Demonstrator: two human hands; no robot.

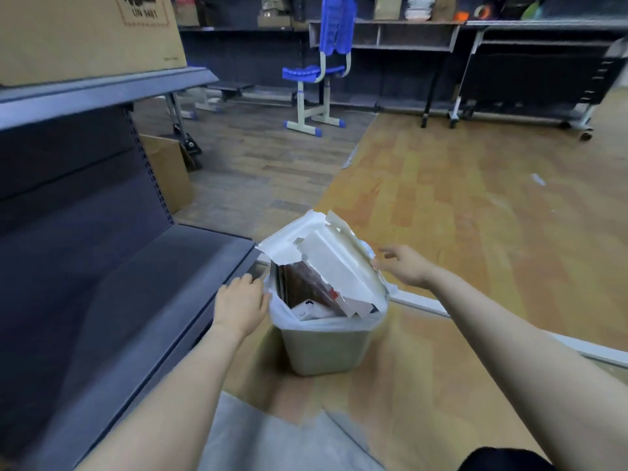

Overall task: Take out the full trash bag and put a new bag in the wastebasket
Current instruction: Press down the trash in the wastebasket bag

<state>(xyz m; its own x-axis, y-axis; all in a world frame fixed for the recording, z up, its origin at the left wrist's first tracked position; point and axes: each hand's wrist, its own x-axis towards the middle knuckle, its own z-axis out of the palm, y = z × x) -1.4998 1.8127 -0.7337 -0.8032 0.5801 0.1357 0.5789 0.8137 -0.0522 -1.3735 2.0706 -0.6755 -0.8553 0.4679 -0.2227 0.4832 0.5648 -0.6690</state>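
Note:
A pale grey wastebasket [323, 351] stands on the wooden floor in the lower middle of the head view. A thin white trash bag [282, 309] lines it, folded over the rim. White foam packaging [334, 258] and cardboard scraps stick up out of it. My left hand [239, 302] is at the basket's left rim with its fingers at the bag's edge. My right hand [402, 265] reaches in from the right, fingers spread and relaxed, just beside the foam's right edge. Neither hand grips anything that I can make out.
A dark metal shelf unit [112, 283] runs along the left, its low shelf right next to the basket. A cardboard box [85, 32] sits on its top shelf. A blue chair [319, 73] and desks stand at the back. A grey sheet [272, 440] lies near my feet.

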